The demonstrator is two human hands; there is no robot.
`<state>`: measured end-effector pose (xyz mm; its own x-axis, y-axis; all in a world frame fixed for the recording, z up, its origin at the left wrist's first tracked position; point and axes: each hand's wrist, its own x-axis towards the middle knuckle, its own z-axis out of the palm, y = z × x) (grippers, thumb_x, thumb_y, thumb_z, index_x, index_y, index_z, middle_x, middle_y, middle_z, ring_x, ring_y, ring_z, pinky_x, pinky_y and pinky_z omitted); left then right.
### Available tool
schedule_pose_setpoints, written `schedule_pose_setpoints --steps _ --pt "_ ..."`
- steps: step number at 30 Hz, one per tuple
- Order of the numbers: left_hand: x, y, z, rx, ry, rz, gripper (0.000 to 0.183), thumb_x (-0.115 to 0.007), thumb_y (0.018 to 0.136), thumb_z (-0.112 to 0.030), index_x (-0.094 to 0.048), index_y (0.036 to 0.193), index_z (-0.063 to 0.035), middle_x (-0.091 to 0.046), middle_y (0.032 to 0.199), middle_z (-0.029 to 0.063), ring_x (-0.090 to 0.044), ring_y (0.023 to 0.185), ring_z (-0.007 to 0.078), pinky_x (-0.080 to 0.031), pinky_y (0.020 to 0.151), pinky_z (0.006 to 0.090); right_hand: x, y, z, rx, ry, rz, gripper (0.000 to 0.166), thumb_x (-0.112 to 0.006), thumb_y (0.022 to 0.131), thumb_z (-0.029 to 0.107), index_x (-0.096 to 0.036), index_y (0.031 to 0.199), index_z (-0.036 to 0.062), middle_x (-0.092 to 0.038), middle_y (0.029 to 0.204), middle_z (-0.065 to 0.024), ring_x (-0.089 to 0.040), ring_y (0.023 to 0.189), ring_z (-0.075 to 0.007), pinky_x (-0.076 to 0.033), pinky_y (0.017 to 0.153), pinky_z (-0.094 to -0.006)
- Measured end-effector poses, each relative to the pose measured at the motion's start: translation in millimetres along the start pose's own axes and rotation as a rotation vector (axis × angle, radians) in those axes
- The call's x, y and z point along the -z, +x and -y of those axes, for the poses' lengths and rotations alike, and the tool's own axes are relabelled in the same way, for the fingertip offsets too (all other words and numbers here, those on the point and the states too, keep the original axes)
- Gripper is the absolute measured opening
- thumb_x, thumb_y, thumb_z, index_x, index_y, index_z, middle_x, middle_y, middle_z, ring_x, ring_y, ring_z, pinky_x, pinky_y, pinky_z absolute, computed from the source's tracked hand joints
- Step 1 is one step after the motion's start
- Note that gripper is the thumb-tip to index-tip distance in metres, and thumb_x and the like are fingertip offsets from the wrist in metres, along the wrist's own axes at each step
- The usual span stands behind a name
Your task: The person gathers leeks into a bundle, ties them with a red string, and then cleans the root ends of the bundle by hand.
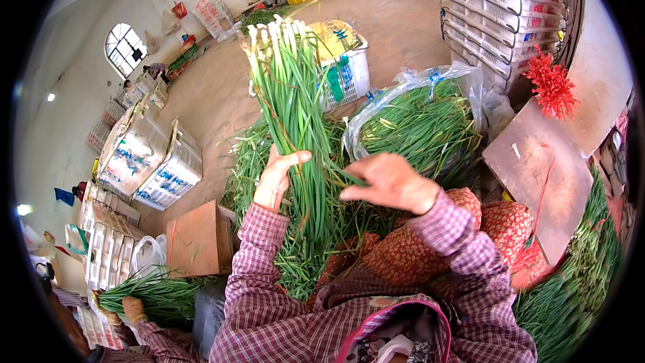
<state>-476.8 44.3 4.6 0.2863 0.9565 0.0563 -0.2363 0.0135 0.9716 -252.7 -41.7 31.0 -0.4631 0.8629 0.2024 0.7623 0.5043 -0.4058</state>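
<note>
My left hand [277, 176] is closed around a thick bunch of long green stalks with white root ends [292, 96], like garlic chives or scallions. The white ends point away from me, and reddish strands lie along the bunch. Just right of it, my right hand [390, 181] is slightly blurred and pinches a few green leaves at the bunch's side. Beneath both hands spreads a heap of loose green leaves [302, 272]. A clear plastic bag [360, 126] full of green leaves [423, 123] lies beyond my right hand.
A board [541, 181] with a red string on it lies right, below a bundle of red ties [552, 83]. A wooden box [194, 239] stands left. Beyond are a white crate [347, 78] and stacked crates [494, 20]. A co-worker's gloved hands [133, 308] hold greens at lower left.
</note>
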Motion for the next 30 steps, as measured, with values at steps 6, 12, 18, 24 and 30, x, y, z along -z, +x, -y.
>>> schedule_pose_setpoints --steps 6,12,18,24,30 --pt "-6.7 -13.8 0.4 -0.040 0.114 0.059 0.057 -0.071 0.061 -0.006 -0.045 0.112 0.0008 -0.060 0.094 0.0080 -0.058 0.083 0.0163 -0.046 0.079 0.0310 59.5 20.7 8.7 -0.115 0.465 -0.676 0.062 -0.064 0.071 0.047 -0.049 0.109 0.0005 -0.062 0.087 -0.0155 -0.062 0.071 -0.0285 -0.049 0.063 -0.0366" --pt "-13.3 -22.5 -5.8 -0.034 0.286 0.138 0.044 -0.070 0.060 -0.005 -0.054 0.101 0.0001 -0.060 0.091 0.0042 -0.056 0.082 0.0121 -0.045 0.075 0.0265 25.6 62.4 1.0 -0.168 0.328 -0.784 0.068 -0.070 0.068 0.037 -0.041 0.115 -0.0031 -0.062 0.078 -0.0144 -0.061 0.073 -0.0281 -0.047 0.064 -0.0375" --pt "-2.3 -31.9 2.7 0.079 0.244 0.099 0.049 -0.071 0.061 -0.001 -0.051 0.105 0.0002 -0.059 0.093 0.0060 -0.058 0.084 0.0140 -0.048 0.073 0.0269 6.5 66.5 -11.7 -0.185 0.645 -0.758 0.035 -0.059 0.070 0.014 -0.052 0.098 -0.0066 -0.058 0.060 -0.0148 -0.060 0.059 -0.0289 -0.046 0.058 -0.0373" --pt "9.6 -36.8 5.9 0.189 0.193 0.126 0.056 -0.072 0.061 0.000 -0.046 0.111 0.0006 -0.059 0.095 0.0085 -0.060 0.082 0.0164 -0.051 0.071 0.0272 1.1 59.0 -29.5 -0.145 0.413 -0.745 0.027 -0.050 0.076 0.020 -0.055 0.087 -0.0041 -0.059 0.067 -0.0191 -0.058 0.065 -0.0361 -0.045 0.062 -0.0405" --pt "29.5 -44.4 15.3 0.306 0.153 0.044 0.064 -0.069 0.061 0.003 -0.041 0.119 -0.0004 -0.057 0.100 0.0099 -0.059 0.082 0.0170 -0.049 0.071 0.0271 32.6 51.5 -42.1 -0.359 1.284 -0.397 0.021 -0.037 0.080 0.017 -0.052 0.079 0.0031 -0.039 0.062 0.0033 -0.029 0.049 -0.0040 -0.021 0.040 -0.0203"
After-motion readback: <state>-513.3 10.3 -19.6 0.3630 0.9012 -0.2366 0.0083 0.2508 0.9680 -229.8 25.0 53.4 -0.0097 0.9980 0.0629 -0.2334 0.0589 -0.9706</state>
